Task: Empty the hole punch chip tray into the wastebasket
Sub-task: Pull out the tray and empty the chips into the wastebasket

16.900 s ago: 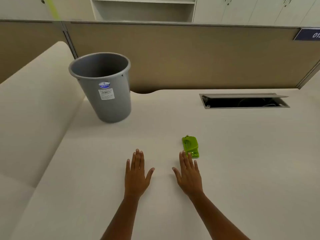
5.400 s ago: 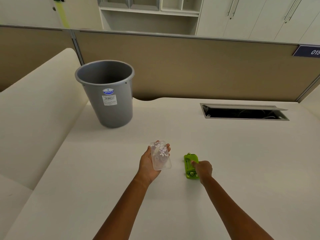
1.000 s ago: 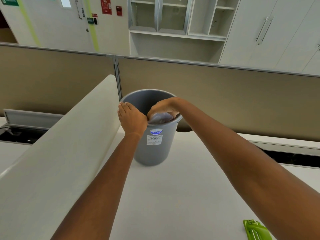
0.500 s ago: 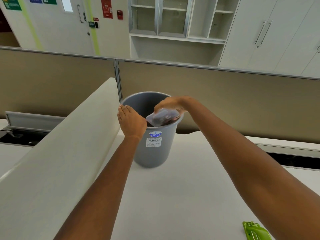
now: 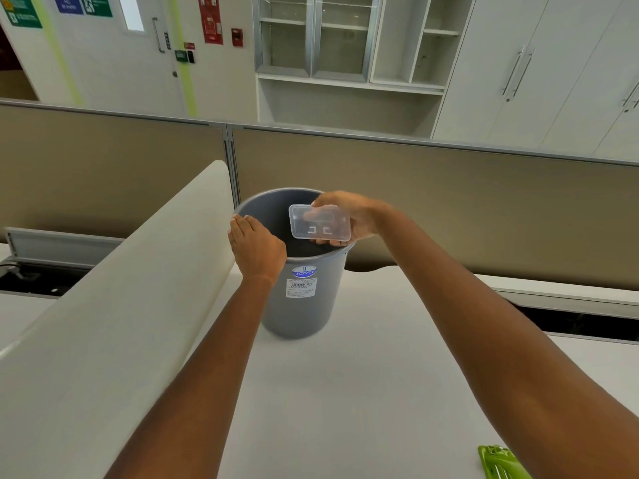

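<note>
In an office bay backed by brown partitions, a pale desk [image 5: 345,392] is carrying a grey wastebasket [image 5: 304,299]. The left hand [image 5: 257,248] is gripping its near rim while the right hand [image 5: 349,217] is grasping the clear chip tray [image 5: 320,227] over the mouth, apparently emptied; refitting it to the green hole punch [image 5: 498,463], well behind the right hand, is seemingly coming next.

This is an office: a long white desk surface [image 5: 345,392] is fenced by low tan fabric cubicle partitions [image 5: 432,202] with grey metal trim. Behind stand tall white storage cabinets [image 5: 539,70] with bar handles, open white shelving [image 5: 345,63], and a white door [image 5: 148,53] flanked by green exit signs [image 5: 98,5].
</note>
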`<state>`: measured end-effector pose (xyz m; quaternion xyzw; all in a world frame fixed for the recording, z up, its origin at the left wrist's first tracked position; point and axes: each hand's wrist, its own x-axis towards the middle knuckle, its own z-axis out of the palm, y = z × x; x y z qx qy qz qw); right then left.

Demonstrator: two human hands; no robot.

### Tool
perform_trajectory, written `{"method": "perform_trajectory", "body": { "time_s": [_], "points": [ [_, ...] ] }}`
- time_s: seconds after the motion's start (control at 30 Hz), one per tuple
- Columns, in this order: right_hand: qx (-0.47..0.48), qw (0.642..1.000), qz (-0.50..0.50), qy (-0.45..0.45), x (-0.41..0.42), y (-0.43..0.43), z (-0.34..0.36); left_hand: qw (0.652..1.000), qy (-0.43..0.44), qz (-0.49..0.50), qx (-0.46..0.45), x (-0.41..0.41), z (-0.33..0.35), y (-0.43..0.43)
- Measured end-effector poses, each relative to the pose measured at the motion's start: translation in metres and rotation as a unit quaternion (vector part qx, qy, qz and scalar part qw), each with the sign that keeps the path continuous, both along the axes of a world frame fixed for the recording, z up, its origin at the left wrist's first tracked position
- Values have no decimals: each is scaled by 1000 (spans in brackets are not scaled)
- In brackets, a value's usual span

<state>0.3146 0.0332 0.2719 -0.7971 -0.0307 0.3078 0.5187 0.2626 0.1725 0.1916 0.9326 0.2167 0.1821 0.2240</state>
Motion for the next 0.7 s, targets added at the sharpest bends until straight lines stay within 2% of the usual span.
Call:
{"method": "perform_trajectory", "body": {
  "time_s": [0.23, 0.33, 0.7],
  "points": [
    [-90, 992, 13, -90, -6, 15, -6, 1000, -7, 0, -3, 0, 0, 0],
    [-116, 988, 47, -90, -7, 17, -5, 1000, -11, 1, 0, 0, 0, 0],
    [-69, 994, 0, -87, -3, 15, -8, 998, -26, -50, -32, -2, 1, 3]
  ]
}}
